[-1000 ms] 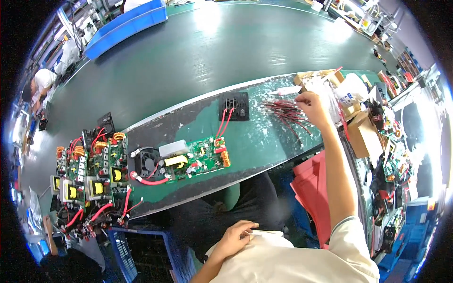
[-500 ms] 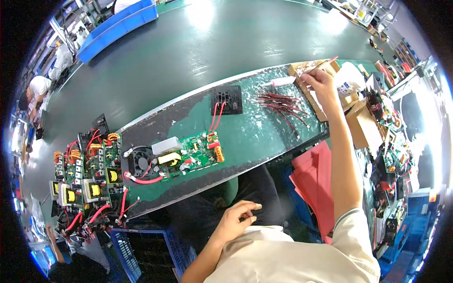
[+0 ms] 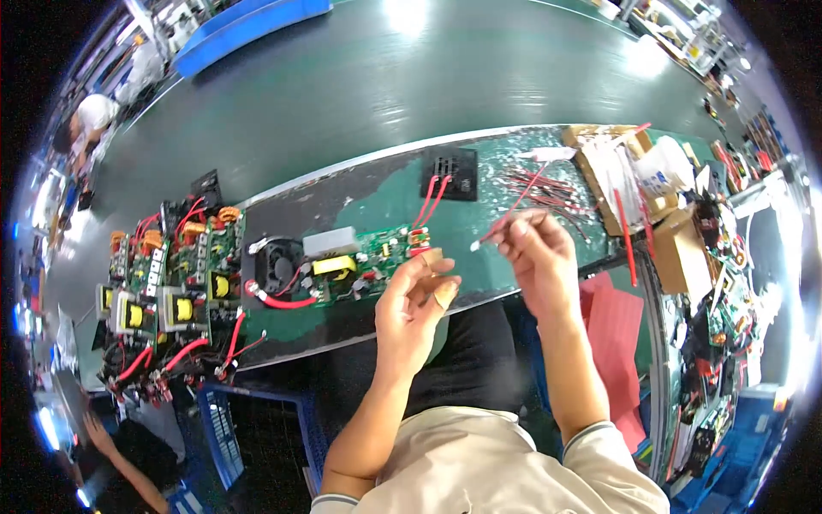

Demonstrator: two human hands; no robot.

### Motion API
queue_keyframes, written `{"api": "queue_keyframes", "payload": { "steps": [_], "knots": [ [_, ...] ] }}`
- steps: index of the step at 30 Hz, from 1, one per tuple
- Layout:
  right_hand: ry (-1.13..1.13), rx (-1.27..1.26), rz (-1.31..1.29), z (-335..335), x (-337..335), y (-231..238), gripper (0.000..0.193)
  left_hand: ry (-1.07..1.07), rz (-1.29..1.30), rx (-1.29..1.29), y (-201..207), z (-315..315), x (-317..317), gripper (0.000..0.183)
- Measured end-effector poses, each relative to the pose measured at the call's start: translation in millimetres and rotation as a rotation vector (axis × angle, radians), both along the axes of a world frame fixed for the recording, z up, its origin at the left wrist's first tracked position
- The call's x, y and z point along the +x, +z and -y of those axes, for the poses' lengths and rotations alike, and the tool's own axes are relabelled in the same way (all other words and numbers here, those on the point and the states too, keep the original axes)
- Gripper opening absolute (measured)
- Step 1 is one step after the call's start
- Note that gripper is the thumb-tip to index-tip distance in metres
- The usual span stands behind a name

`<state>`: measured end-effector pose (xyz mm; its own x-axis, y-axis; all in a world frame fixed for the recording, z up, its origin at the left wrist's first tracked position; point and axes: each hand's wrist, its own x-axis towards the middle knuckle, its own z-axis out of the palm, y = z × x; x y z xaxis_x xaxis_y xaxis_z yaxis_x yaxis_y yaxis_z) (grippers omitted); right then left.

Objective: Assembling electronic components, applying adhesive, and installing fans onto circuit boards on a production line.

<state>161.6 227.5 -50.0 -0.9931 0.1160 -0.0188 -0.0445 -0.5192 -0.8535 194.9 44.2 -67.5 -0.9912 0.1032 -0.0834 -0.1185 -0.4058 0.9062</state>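
Between the thumb and fingers of my right hand (image 3: 541, 257) is a thin red wire (image 3: 524, 195), with a small white connector (image 3: 475, 246) at its near end. My left hand (image 3: 413, 304) hovers at the near right end of a green circuit board (image 3: 387, 249), its fingers curled but apart and holding nothing; yellowish covers are on some fingertips. On the board are a yellow-wrapped transformer (image 3: 334, 266) and a grey block (image 3: 330, 242). A black fan (image 3: 278, 264) sits at its left. Two red wires run from the board to a black vented panel (image 3: 462, 176) behind it.
Beyond my right hand lies a pile of red and black wires (image 3: 556, 195), with a white tube (image 3: 552, 154) behind. A cardboard tray (image 3: 599, 193) and carton (image 3: 681, 253) stand right. More assembled boards (image 3: 175, 283) crowd the left end. A blue crate (image 3: 224, 437) is below.
My right hand has come back from the cardboard tray toward the middle, now with a red wire in it. My left hand has risen from my lap to the board, and the view has shifted.
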Motion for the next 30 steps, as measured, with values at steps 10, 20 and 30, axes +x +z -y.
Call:
{"api": "queue_keyframes", "payload": {
  "steps": [10,20,30],
  "knots": [
    [0.293,-0.075,0.024,55.5,29.8,-37.9,0.019,0.214,-0.109,-0.131,-21.5,35.3,23.7,0.034],
    [0.412,0.349,-0.024,61.0,25.9,-20.6,0.015,0.133,0.042,0.020,-24.4,65.5,27.6,0.033],
    [0.312,0.358,0.019,71.2,16.8,-25.6,0.013,0.445,-0.485,-0.945,-14.6,81.0,25.1,0.025]
  ]
}}
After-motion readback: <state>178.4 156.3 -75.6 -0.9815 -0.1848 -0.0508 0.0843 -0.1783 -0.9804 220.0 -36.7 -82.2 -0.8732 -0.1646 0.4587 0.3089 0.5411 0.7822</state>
